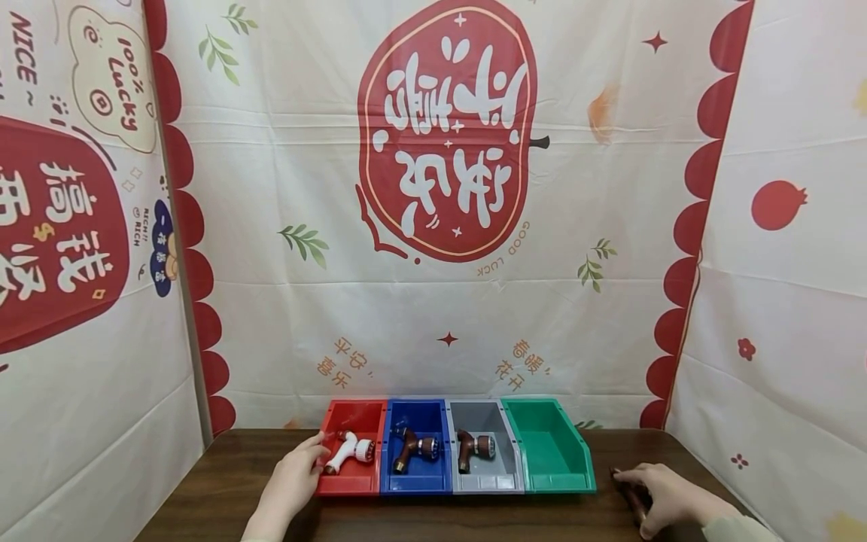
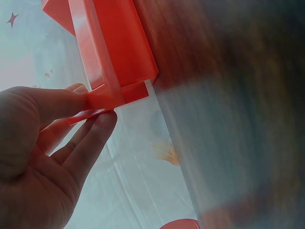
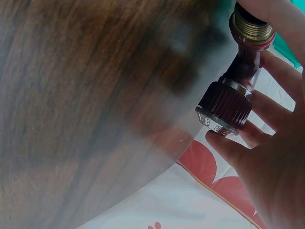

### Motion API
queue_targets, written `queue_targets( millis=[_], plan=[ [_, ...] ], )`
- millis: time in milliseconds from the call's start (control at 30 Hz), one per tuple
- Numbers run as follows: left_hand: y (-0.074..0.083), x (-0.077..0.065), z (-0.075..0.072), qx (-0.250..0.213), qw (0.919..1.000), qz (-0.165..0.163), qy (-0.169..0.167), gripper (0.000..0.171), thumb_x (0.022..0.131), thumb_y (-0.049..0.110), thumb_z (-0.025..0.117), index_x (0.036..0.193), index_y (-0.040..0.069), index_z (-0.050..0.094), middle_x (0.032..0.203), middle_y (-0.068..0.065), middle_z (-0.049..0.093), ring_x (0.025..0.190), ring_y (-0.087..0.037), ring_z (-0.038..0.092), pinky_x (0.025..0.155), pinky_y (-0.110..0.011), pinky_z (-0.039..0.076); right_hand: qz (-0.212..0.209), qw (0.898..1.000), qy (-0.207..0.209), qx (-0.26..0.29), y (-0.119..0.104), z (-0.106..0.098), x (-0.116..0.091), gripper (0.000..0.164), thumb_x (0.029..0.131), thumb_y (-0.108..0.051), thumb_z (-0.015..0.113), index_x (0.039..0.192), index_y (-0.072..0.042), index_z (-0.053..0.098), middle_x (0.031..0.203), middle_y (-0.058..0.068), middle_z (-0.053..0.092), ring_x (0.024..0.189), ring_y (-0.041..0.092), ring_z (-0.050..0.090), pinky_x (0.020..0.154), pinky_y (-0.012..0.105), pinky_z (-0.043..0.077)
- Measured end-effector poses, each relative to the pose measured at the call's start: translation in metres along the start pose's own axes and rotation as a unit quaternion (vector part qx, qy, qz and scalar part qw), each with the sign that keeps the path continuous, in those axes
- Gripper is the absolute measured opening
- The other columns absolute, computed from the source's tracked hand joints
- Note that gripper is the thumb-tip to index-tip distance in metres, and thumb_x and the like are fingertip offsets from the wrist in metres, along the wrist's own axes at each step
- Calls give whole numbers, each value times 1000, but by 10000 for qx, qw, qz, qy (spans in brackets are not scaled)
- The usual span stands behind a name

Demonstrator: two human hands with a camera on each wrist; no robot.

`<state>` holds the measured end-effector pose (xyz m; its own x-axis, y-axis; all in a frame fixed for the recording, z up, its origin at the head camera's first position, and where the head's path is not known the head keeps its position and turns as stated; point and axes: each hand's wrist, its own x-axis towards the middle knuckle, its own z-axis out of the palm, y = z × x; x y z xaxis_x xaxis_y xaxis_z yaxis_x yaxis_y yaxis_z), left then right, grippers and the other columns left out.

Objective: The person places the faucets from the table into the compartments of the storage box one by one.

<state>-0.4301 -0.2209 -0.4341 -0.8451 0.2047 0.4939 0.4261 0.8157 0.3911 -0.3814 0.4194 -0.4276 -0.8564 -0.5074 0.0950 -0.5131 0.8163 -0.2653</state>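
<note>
My left hand [image 1: 293,479] is at the left side of the red bin [image 1: 348,485]; in the left wrist view its thumb and fingers pinch the bin's red edge [image 2: 106,93]. To the right of the green bin [image 1: 557,483], my right hand [image 1: 667,497] holds a dark brown tap [image 1: 633,500] low over the table. The right wrist view shows this tap's ribbed knob [image 3: 226,106] and brass thread, with fingers curled around it. A white tap [image 1: 352,449] lies in the red bin.
Joined in a row with the red and green bins are a blue bin [image 1: 416,485] holding a brown tap [image 1: 410,450] and a grey bin [image 1: 489,484] holding another brown tap [image 1: 467,449]. They stand on a dark wooden table [image 1: 420,519], before a printed cloth [image 1: 433,309].
</note>
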Motion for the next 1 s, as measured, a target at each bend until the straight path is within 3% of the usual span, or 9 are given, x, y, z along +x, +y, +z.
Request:
queue_targets(
  millis=[100, 367, 833, 1000],
  plan=[
    [1, -1, 0, 4, 10000, 38, 47, 19, 79, -7, 68, 93, 3, 73, 124, -17, 63, 108, -33, 63, 86, -49, 51, 248, 9996, -142, 74, -2, -3, -1, 71, 58, -21, 87, 121, 1, 63, 104, 0, 58, 90, 10, 51, 73, 29, 47],
    [1, -2, -2, 14, 9999, -90, -131, 20, 79, -7, 68, 95, 3, 73, 126, -17, 61, 109, -33, 62, 87, -49, 51, 47, 9999, -91, 98, -6, -7, 2, 73, 59, -22, 87, 122, 2, 62, 104, -1, 60, 88, 8, 50, 71, 27, 47],
    [4, -2, -3, -26, 10000, -54, -69, 20, 78, -7, 68, 95, 2, 72, 126, -18, 61, 110, -34, 62, 87, -50, 50, 120, 9999, -68, 28, -16, -19, 11, 77, 56, -28, 88, 122, 3, 62, 103, -4, 58, 85, 8, 47, 70, 25, 46],
    [4, -1, -4, -40, 9999, -66, -70, 20, 78, -7, 68, 96, 2, 73, 126, -18, 61, 110, -34, 61, 87, -50, 50, -46, 10000, 34, 7, -19, -22, 14, 79, 55, -29, 88, 122, 4, 62, 101, -5, 60, 84, 9, 49, 68, 24, 45]
  ],
)
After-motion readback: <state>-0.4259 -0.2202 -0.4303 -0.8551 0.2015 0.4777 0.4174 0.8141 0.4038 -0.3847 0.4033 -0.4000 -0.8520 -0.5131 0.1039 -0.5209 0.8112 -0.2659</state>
